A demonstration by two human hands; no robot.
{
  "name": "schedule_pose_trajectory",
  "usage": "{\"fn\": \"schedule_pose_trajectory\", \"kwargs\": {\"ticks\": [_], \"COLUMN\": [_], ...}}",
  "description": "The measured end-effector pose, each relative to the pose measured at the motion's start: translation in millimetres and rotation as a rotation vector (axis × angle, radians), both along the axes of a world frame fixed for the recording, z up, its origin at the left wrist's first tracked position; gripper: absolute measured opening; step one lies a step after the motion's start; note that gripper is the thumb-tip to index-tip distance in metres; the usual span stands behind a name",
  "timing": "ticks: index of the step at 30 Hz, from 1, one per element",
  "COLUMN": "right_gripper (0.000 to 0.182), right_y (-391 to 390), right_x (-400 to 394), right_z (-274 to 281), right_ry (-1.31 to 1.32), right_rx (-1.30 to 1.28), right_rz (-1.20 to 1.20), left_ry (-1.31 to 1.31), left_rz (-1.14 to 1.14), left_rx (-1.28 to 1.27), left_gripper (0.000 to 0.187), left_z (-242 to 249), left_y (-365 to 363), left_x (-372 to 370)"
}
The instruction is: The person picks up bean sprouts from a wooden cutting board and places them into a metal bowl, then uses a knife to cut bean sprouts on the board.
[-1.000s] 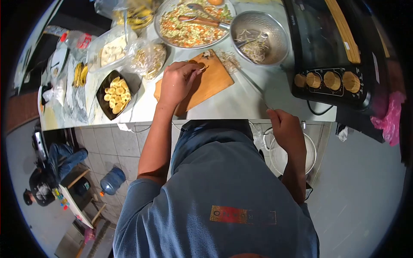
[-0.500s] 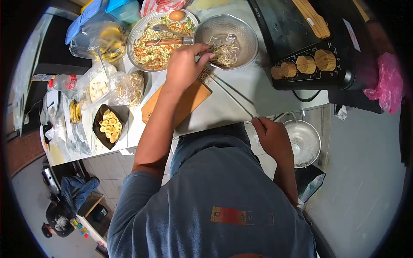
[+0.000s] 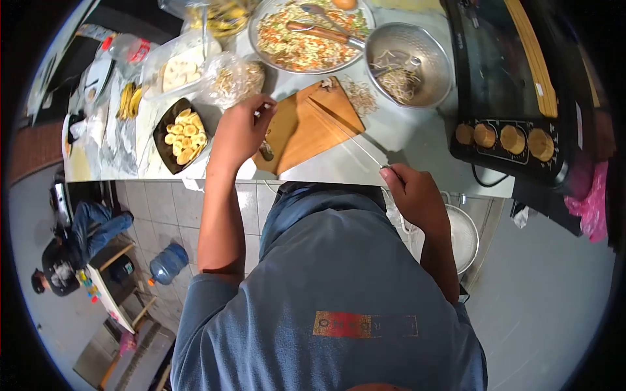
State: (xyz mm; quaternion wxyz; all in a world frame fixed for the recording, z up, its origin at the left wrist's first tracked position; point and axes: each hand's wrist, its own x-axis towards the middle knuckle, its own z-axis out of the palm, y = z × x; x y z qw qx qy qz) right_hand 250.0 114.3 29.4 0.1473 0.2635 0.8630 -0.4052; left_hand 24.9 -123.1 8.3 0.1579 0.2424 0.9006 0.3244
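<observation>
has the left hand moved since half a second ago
Yes: against the metal bowl, the left hand has moved left and closer to the person, from over the bowl to near the bag of sprouts.

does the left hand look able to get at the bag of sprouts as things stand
Most likely yes: the left hand is close by the bag of sprouts, with nothing visible between them, and the knife in the right hand lies off to the other side.
</observation>
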Motion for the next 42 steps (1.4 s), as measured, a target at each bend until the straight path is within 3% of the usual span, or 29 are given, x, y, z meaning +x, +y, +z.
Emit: {"fn": "schedule_pose_trajectory", "kwargs": {"ticks": [2,9,12,27,29,33,38,42], "right_gripper": [0.034,0.038,0.039,0.041,0.041,0.038,0.035,0.043], "right_y": [-2.7,-7.5,-8.5,-10.7,-10.8,-8.2,-4.4,-5.2], "right_x": [-7.0,-26.4,-27.9,-17.9,-13.9,-7.5,7.4,14.6], "right_z": [-7.4,-17.2,-12.5,-14.3,-17.8,-15.7,-11.7,-11.1], "right_ry": [0.03,0.071,0.073,-0.034,-0.063,-0.098,-0.067,-0.083], "right_rx": [0.005,0.066,-0.013,-0.046,-0.147,-0.11,-0.137,-0.149], "right_rz": [0.056,0.184,0.142,0.062,-0.007,-0.036,-0.118,-0.15], "left_ry": [-0.055,0.104,0.071,0.06,0.046,0.081,0.328,0.268], "left_rz": [0.043,0.071,0.123,0.204,0.213,0.13,-0.126,-0.197], "left_rx": [-0.065,-0.063,0.04,0.065,0.087,0.059,0.054,0.082], "left_gripper": [0.02,0.015,0.017,0.017,0.016,0.015,0.011,0.016], "left_z": [-6.0,-47.1,-48.1,-44.9,-49.2,-54.6,-56.1,-63.1], "left_y": [-25.3,-63.1,-60.6,-44.0,-38.5,-23.0,2.5,18.5], "left_x": [7.6,21.9,25.1,20.8,20.6,16.8,10.1,5.7]}}
